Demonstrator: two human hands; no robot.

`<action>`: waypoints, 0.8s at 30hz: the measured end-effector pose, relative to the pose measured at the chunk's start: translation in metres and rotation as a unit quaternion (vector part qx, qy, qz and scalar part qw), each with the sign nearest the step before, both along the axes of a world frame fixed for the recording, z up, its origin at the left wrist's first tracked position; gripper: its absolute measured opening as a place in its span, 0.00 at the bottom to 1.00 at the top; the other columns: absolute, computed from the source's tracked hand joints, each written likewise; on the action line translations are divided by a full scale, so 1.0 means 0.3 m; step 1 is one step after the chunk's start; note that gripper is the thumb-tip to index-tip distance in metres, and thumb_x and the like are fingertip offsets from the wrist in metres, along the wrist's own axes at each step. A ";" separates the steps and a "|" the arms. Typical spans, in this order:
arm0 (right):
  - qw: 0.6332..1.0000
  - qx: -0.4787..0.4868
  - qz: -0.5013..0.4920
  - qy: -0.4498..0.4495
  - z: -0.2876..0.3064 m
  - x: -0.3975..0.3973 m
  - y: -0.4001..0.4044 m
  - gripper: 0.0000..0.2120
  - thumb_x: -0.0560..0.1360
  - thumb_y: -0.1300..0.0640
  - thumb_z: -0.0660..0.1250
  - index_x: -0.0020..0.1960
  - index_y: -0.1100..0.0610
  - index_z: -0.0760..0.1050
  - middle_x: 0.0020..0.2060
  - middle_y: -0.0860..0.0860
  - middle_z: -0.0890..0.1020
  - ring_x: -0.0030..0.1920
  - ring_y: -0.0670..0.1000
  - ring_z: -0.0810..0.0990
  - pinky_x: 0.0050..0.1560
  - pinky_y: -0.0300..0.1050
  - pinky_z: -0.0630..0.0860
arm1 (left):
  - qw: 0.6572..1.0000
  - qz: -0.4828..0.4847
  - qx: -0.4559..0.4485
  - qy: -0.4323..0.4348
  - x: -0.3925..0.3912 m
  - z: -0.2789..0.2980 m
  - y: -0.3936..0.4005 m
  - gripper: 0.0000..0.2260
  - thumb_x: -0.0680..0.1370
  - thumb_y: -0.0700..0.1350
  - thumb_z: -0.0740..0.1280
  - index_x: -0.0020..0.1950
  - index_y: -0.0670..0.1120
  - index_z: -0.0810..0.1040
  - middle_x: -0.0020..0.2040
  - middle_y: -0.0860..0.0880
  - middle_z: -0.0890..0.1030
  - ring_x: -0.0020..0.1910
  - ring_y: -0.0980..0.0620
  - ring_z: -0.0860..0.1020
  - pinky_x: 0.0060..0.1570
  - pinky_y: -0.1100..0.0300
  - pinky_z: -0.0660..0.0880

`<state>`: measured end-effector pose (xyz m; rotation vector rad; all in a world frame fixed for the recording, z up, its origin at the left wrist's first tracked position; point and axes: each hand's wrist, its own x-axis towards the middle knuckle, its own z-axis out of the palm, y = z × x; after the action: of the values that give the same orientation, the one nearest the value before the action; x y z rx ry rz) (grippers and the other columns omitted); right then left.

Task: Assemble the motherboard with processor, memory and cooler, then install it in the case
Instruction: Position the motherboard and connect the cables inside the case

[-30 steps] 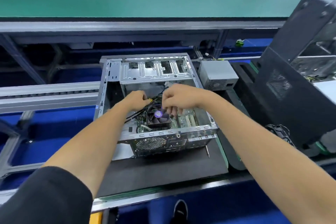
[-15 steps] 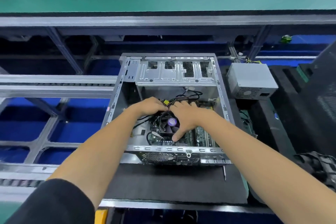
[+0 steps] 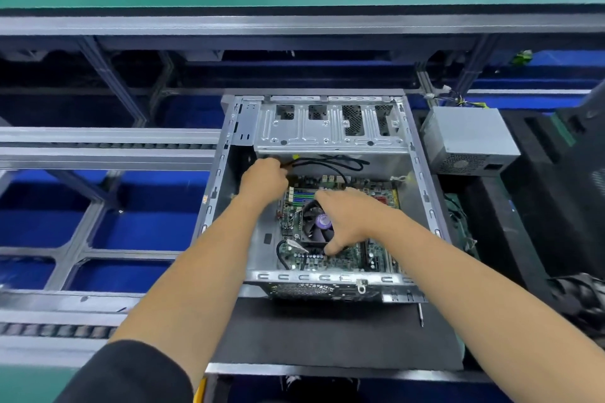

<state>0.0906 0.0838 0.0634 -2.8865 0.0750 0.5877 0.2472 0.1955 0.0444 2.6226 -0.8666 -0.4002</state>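
Well, the motherboard [image 3: 330, 222] lies flat inside the open case [image 3: 327, 127], which sits on a black mat [image 3: 327, 334] at the near edge of the desk [image 3: 108, 301]. Much of the board is hidden under both forearms. The right hand [image 3: 347, 219] is spread over the cooler [image 3: 317, 224], thumb down at its near edge, covering half the fan. The left hand [image 3: 263, 178] is curled around black cables [image 3: 327, 162] by the case's far left wall; its fingertips can't be seen. A power supply [image 3: 468, 139] stands just beyond the case's right wall. A thin tool [image 3: 421, 314], hard to make out, lies at the mat's right edge.
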 end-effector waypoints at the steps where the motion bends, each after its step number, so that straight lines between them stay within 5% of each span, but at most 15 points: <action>1: 1.000 -0.006 0.006 0.006 0.009 0.005 -0.001 0.42 0.59 0.36 0.77 0.61 0.57 0.63 0.50 0.53 0.77 0.44 0.55 0.76 0.44 0.49 0.74 | 1.000 0.000 0.000 -0.001 0.003 0.002 0.002 0.10 0.79 0.43 0.60 0.39 0.42 0.70 0.38 0.44 0.73 0.38 0.43 0.72 0.39 0.55 0.68; 12: 1.000 0.003 0.015 -0.003 0.031 0.000 -0.002 0.40 0.60 0.40 0.78 0.60 0.59 0.64 0.43 0.52 0.76 0.41 0.54 0.75 0.35 0.46 0.71 | 0.998 0.019 0.012 0.053 0.021 -0.004 0.007 0.08 0.80 0.45 0.60 0.45 0.41 0.72 0.49 0.40 0.76 0.43 0.43 0.74 0.44 0.55 0.72; 17: 0.999 -0.001 0.020 -0.029 0.024 0.004 -0.003 0.35 0.59 0.40 0.77 0.53 0.56 0.62 0.36 0.48 0.70 0.35 0.50 0.71 0.29 0.44 0.66 | 0.993 0.026 0.031 0.111 0.028 -0.024 -0.003 0.14 0.81 0.48 0.58 0.57 0.38 0.74 0.58 0.38 0.76 0.51 0.42 0.75 0.47 0.57 0.70; 24: 1.000 0.005 0.016 -0.026 0.004 0.016 -0.003 0.38 0.60 0.38 0.77 0.57 0.58 0.63 0.36 0.47 0.68 0.38 0.53 0.72 0.31 0.44 0.65 | 0.991 0.014 0.060 0.117 0.019 -0.024 0.003 0.22 0.82 0.53 0.57 0.65 0.36 0.70 0.63 0.37 0.73 0.59 0.39 0.73 0.51 0.54 0.69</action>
<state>0.0953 0.0830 0.0646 -2.8963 0.0199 0.5169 0.2530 0.1963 0.0373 2.6225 -0.7485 -0.7558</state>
